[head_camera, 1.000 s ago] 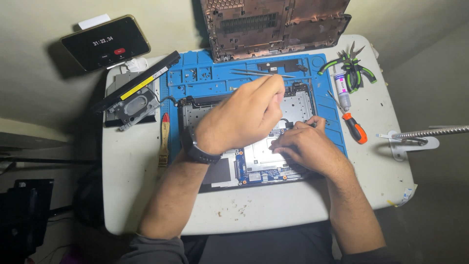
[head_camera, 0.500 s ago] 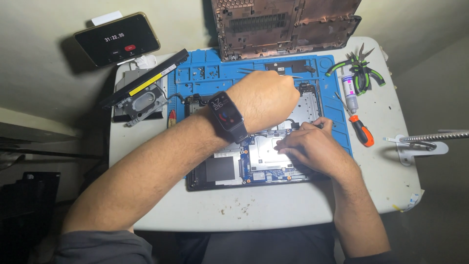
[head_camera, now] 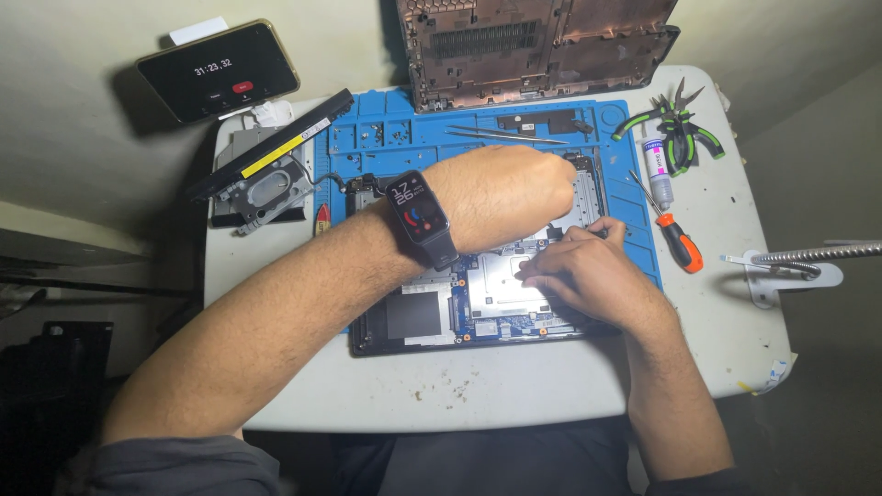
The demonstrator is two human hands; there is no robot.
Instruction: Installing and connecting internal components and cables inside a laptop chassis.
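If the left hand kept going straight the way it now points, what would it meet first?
Probably the metal tweezers lying on the blue silicone work mat, past the opened laptop's far edge. The left hand points up and right; depth is unclear.

Both hands, left hand (head_camera: 505, 197) and right hand (head_camera: 583, 276), over an opened laptop (head_camera: 432, 317) on a blue mat (head_camera: 386, 138).

The opened laptop base (head_camera: 478, 308) is laid on the repair mat (head_camera: 386, 138), on the table (head_camera: 478, 390). The back cover (head_camera: 542, 50) is propped behind. Pliers (head_camera: 675, 124) and screwdriver (head_camera: 675, 234) are placed right; the battery (head_camera: 271, 147) left.
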